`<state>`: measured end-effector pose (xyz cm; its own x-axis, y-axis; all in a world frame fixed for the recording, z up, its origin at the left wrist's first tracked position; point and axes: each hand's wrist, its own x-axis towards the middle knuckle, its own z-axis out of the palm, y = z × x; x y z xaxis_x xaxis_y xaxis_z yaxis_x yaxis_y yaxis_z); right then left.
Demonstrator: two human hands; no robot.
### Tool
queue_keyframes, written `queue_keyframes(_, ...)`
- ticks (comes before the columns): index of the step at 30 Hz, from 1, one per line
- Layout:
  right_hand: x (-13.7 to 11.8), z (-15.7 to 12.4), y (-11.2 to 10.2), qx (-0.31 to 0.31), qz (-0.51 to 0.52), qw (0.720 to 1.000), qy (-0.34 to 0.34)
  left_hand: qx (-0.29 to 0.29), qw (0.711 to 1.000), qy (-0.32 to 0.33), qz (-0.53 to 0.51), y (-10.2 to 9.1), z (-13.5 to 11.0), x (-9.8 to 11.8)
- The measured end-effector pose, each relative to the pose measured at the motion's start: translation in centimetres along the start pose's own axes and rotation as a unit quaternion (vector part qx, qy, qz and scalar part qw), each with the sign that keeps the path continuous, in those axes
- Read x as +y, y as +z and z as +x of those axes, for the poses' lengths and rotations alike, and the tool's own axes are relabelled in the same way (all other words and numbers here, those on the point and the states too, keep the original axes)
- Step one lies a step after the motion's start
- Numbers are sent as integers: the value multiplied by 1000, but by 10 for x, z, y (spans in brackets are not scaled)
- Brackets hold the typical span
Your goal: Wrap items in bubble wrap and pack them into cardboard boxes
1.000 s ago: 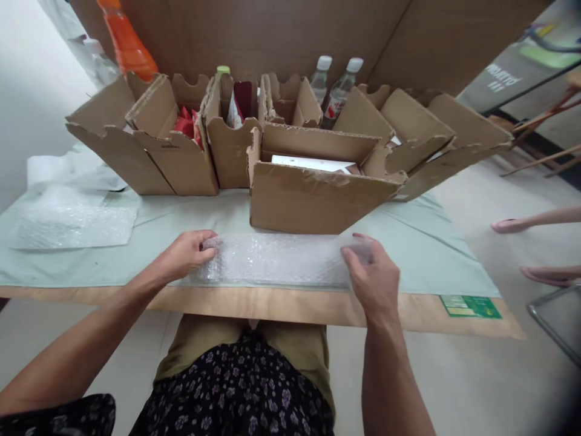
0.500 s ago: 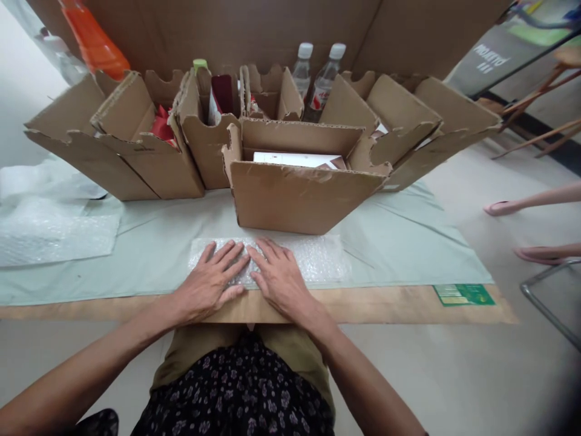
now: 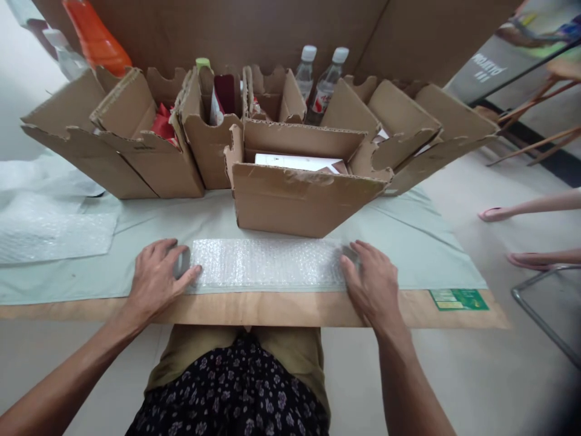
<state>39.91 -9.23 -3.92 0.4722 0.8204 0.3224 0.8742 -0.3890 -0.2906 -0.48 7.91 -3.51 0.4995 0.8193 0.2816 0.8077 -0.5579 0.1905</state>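
Observation:
A long strip of bubble wrap (image 3: pixel 267 265) lies flat near the table's front edge. At its left end is my left hand (image 3: pixel 157 272), fingers apart, the thumb at the strip's edge. My right hand (image 3: pixel 372 278) is at the other end, open too, with the thumb and index finger by the corner. Neither hand grips anything. Just behind the strip stands a cardboard box (image 3: pixel 304 203) with a white carton (image 3: pixel 297 162) inside.
More cut cardboard boxes (image 3: pixel 149 160) stand in a row behind, one holding something red (image 3: pixel 164 124). Two clear bottles (image 3: pixel 323 91) and an orange bottle (image 3: pixel 97 39) are behind them. Loose bubble wrap (image 3: pixel 59 233) lies left. At right are a green card (image 3: pixel 459 300) and another person's feet (image 3: pixel 497 213).
Both hands have moved apart from the middle of the bubble wrap, the left one to its left end and the right one to its right end. The strip's middle is now uncovered.

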Motion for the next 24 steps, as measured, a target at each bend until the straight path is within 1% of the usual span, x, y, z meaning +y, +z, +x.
queue_keyframes(3,-17,19,12,-30,38,999,15,-15,999,-20,-28,6,3,15)
queue_keyframes(4,-22,22,12,-37,64,997,15,-15,999,-21,-44,6,4,19)
queue_keyframes(6,-31,17,3,-45,132,990,22,-15,996,-21,-82,1,6,24)
queue_keyframes(8,-40,0,-13,-45,205,976,52,-32,991,-37,-123,-13,10,21)
queue_keyframes(10,-52,-27,-29,-61,274,956,88,-49,986,-71,-143,-32,21,11)
queue_keyframes(12,-69,-58,-38,-116,355,922,103,-44,988,-90,-116,-48,40,-3)
queue_keyframes(14,-91,-90,-36,-193,437,872,106,-29,995,-71,-61,-55,67,-12)
queue_keyframes(16,-115,-118,-26,-259,486,826,118,-33,999,-28,-15,-49,98,-12)
queue_keyframes(17,-126,-128,-19,-282,496,812,123,-45,999,0,-1,-42,112,-9)
queue_keyframes(18,-135,-137,-13,-296,499,806,122,-52,998,24,11,-35,125,-5)
queue_keyframes(20,-150,-145,-3,-300,493,811,95,-59,997,55,21,-19,139,6)
queue_keyframes(21,-154,-146,0,-293,491,817,72,-53,996,61,21,-14,139,12)
queue_keyframes(22,-157,-145,1,-289,490,821,47,-40,997,66,12,-10,133,16)
queue_keyframes(24,-158,-139,-2,-291,493,820,10,-9,995,86,-42,-10,107,23)
